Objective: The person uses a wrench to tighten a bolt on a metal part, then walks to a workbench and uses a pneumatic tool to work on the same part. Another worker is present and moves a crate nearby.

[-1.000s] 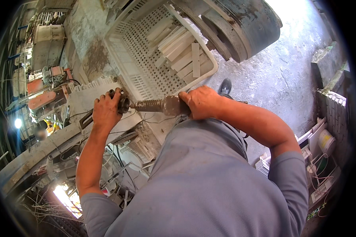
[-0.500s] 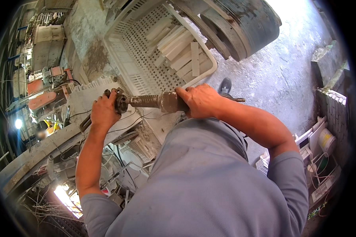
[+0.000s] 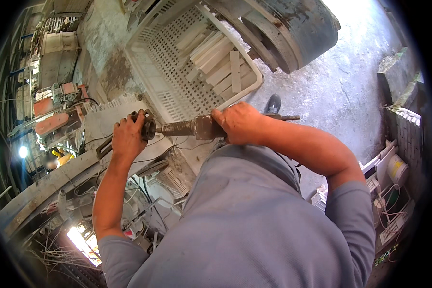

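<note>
My right hand [image 3: 242, 124] is wrapped round the thick middle of a dark, dirty metal spindle [image 3: 185, 128]. The spindle lies nearly level across my front; a thin rod sticks out past my right wrist, and its narrower left end points at a metal collar [image 3: 149, 129]. The collar is held by my left hand [image 3: 128, 138], fingers closed over its top. A small gap seems to show between spindle tip and collar. A dark slotted bar [image 3: 104, 147] shows beside my left wrist; whether it joins the collar is hidden by the hand.
Beyond my hands stands a pale plastic crate [image 3: 151, 86] with several flat strips [image 3: 216, 57] inside. A large drum-shaped machine part [image 3: 293, 36] is behind it on the right. Cluttered machinery [image 3: 53, 117] and loose cables fill the left; a white bucket [image 3: 396, 170] sits at the right.
The collar has tilted in my left hand so its round opening shows differently. The spindle has shifted slightly right, and its tip looks drawn back from the collar.
</note>
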{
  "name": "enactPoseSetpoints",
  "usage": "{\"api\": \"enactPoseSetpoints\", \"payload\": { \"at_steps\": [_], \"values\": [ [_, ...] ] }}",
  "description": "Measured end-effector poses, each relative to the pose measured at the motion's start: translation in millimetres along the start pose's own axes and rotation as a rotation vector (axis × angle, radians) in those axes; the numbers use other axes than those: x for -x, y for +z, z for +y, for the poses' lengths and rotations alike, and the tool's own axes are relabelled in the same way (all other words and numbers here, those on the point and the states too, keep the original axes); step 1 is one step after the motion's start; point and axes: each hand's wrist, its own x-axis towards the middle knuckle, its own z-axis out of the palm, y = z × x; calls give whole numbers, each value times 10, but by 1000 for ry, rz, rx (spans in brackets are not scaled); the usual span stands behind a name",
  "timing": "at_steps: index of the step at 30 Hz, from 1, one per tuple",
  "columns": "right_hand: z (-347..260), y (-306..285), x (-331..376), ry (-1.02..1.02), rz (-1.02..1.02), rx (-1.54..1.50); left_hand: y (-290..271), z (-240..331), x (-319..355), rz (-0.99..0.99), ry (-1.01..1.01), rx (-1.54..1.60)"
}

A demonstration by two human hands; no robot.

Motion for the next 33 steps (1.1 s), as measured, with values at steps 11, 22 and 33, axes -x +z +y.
{"api": "enactPoseSetpoints", "payload": {
  "at_steps": [11,22,33],
  "values": [
    [-3,-57,-13,1,10,-32,-5,-21,12,-12,21,-26],
    [8,18,-51,40,118,22,10,-45,-3,-43,-32,-12],
    [73,77,-33,-33,40,-24,-23,-35,-39,-45,-29,-12]
  ]
}}
